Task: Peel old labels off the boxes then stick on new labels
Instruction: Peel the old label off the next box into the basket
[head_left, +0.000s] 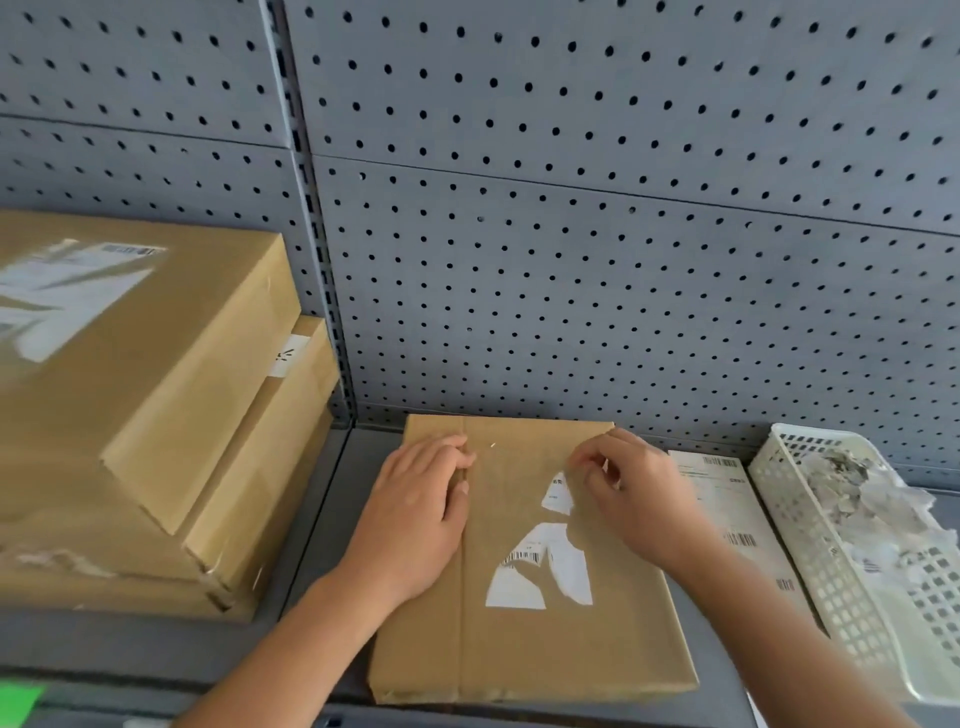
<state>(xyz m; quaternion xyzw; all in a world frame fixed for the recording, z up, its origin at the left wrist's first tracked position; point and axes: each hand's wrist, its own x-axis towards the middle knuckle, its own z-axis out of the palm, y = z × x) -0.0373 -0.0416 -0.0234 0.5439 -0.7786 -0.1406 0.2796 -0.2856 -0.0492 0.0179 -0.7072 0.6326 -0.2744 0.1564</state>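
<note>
The left hand (415, 519) is laid flat, fingers straight, on the box (519, 654) resting on the shelf. An upper scrap of the old label (540, 571) appears to be pinched by the curled right hand (639, 504). Only torn white pieces remain, so peeling here is judged nearly done. A sheet of new labels (727, 499) lies unused just beside the box, with scraps piled in the basket (810, 530). The stacked boxes (156, 374) at the left are yet to be cleared.

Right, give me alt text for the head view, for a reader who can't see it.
A person's left hand presses flat on a cardboard box while the right hand pinches at its torn old label. A label sheet and a white basket of paper scraps lie to the right, stacked boxes to the left.
</note>
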